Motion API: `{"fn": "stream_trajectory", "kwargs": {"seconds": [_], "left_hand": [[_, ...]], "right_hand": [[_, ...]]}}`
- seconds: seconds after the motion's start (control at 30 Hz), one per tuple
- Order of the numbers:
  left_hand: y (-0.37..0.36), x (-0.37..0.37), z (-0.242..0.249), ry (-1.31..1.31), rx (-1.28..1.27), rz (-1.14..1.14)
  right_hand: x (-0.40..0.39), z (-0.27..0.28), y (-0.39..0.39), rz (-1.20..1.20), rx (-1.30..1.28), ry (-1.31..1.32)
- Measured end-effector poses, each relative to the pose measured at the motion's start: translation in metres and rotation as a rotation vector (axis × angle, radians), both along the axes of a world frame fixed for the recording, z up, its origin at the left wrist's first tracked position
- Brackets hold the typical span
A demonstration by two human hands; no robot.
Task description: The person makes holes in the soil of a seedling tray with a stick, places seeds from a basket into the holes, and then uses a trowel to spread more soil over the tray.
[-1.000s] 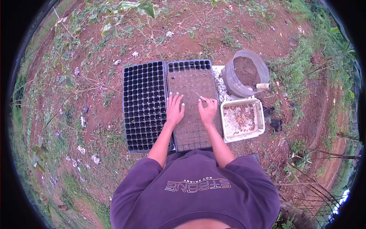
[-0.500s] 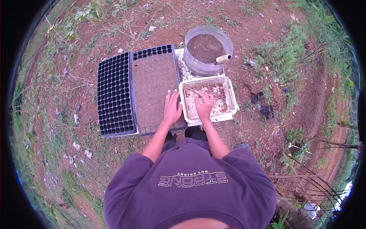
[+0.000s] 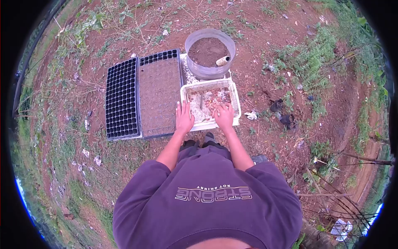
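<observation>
My left hand [image 3: 185, 117] rests with fingers stretched out at the left wall of a cream plastic basket [image 3: 237, 103], next to the soil-filled seedling tray [image 3: 159, 95]. Inside the basket, my right hand [image 3: 224, 116] is bent down with its fingertips together over small reddish-brown, seed-like pieces [image 3: 213, 96]. What those fingertips pinch, if anything, is too small to make out. A short dark stick [image 3: 201, 101] lies on the basket's whitish bottom, left of my right hand and apart from it.
Left of the soil-filled tray stands a black seedling tray [image 3: 121, 99] with unfilled cells. Behind the basket, a round translucent tub [image 3: 211, 74] holds dark soil and a pale-handled tool [image 3: 223, 61]. A white board [image 3: 185, 66] lies underneath. Crumpled white scrap [image 3: 251, 115] sits on the right.
My right hand has let go of the stick, which now lies in the basket, and has moved right and nearer to me. My left hand stays by the basket's left side. The view has shifted.
</observation>
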State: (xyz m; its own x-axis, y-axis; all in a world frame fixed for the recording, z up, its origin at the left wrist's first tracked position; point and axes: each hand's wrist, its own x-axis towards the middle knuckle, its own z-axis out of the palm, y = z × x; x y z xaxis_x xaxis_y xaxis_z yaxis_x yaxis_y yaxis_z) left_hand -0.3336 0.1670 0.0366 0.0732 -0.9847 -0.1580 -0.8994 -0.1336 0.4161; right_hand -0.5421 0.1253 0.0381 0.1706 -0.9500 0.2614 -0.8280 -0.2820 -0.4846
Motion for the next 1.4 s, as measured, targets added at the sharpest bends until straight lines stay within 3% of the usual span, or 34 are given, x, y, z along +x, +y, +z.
{"fn": "stream_trajectory", "kwargs": {"seconds": [0.2, 0.37, 0.7, 0.8, 1.07, 1.4], "left_hand": [[-0.004, -0.003, 0.000, -0.061, 0.047, 0.025], [-0.004, -0.008, 0.004, -0.118, 0.046, 0.048], [0.000, -0.014, 0.010, -0.154, 0.017, 0.071], [0.000, -0.027, 0.015, -0.114, 0.003, 0.052], [-0.010, -0.083, 0.007, 0.119, -0.008, 0.012], [-0.023, -0.099, -0.008, 0.115, 0.023, 0.094]], "right_hand": [[-0.030, -0.003, 0.017, -0.145, -0.023, 0.133], [-0.030, -0.014, 0.018, -0.189, 0.052, -0.094], [-0.034, -0.007, 0.031, -0.269, 0.025, -0.271], [-0.046, -0.009, 0.030, -0.285, 0.029, -0.172], [-0.077, 0.000, -0.016, -0.061, 0.077, 0.000], [-0.084, 0.005, -0.051, 0.238, 0.061, 0.175]]}}
